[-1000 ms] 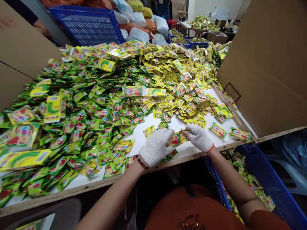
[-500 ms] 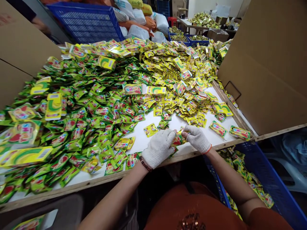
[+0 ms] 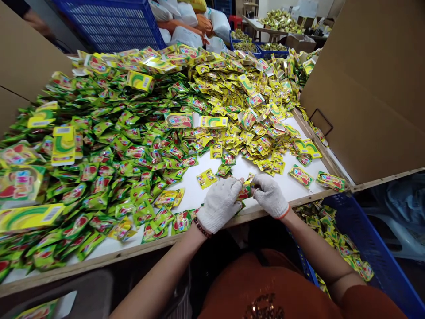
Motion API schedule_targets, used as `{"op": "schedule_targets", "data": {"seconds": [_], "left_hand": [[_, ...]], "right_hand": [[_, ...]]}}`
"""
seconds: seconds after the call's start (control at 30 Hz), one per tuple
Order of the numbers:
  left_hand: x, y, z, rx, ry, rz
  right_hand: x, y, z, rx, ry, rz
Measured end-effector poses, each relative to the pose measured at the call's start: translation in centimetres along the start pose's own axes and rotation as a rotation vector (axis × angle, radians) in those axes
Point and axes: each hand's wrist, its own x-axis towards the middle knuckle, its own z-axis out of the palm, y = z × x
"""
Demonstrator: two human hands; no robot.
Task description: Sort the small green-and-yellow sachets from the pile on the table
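Pale wall (image 3: 276, 6) far back, cluttered tabletop (image 3: 255, 23) in front of it, red stool (image 3: 235, 21) just left. White and orange sacks (image 3: 219, 27) piled left of that. Brown cardboard panel (image 3: 368, 93) near right. Light-coloured plastic chair (image 3: 398, 238) lower right. Lower area dim.

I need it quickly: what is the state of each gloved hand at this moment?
Left hand: closed, holding a green-and-red packet.
Right hand: fingers curled closed at the same packet's other side; exact grip partly hidden.
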Motion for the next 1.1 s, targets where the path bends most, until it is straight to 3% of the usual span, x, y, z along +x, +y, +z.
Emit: {"op": "schedule_targets", "data": {"seconds": [0.07, 0.23, 0.3, 0.37, 0.43, 0.53, 0.6, 0.67, 0.73, 0.9, 1.1], "left_hand": [[0.0, 0.1, 0.1, -0.02, 0.01, -0.012], [-0.2, 0.1, 0.3, -0.058, 0.093, -0.127], [-0.1, 0.5, 0.5, -0.089, 0.128, -0.139], [0.0, 1.3, 0.6, -0.162, 0.16, -0.151], [0.1, 2.1, 0.6, -0.305, 0.166, -0.182], [0.2, 2.7, 0.5, -0.604, 0.099, -0.257], [0.3, 2.9, 0.8, -0.843, 0.09, -0.335], [0.3, 2.9, 1.5, -1.078, 0.136, -0.421], [0.2, 3.1, 2.4, -1.224, 0.19, -0.479], [0.1, 3.2, 3.7, -1.305, 0.206, -0.43], [-0.3, 2.5, 3.8, -1.073, 0.138, -0.361]], "right_hand": [[-0.1, -0.2, -0.1, 0.039, -0.058, -0.001], [-1.1, -0.4, -0.4, 0.31, -0.11, 0.169], [-1.4, -0.3, -0.4, 0.379, -0.222, 0.198], [-1.3, -0.2, -0.5, 0.408, -0.337, 0.201], [-0.9, -0.2, -1.1, 0.323, -0.364, 0.167], [-0.1, -0.3, -2.1, 0.11, -0.295, 0.003], [0.1, -0.1, -2.3, 0.054, -0.176, -0.113], [-0.2, 0.3, -1.8, 0.084, -0.002, -0.129], [-0.7, 1.0, -0.9, 0.179, 0.131, -0.051], [-1.6, 2.7, 0.8, 0.424, 0.204, 0.166], [-1.9, 2.9, 0.7, 0.302, 0.103, 0.156]]}}
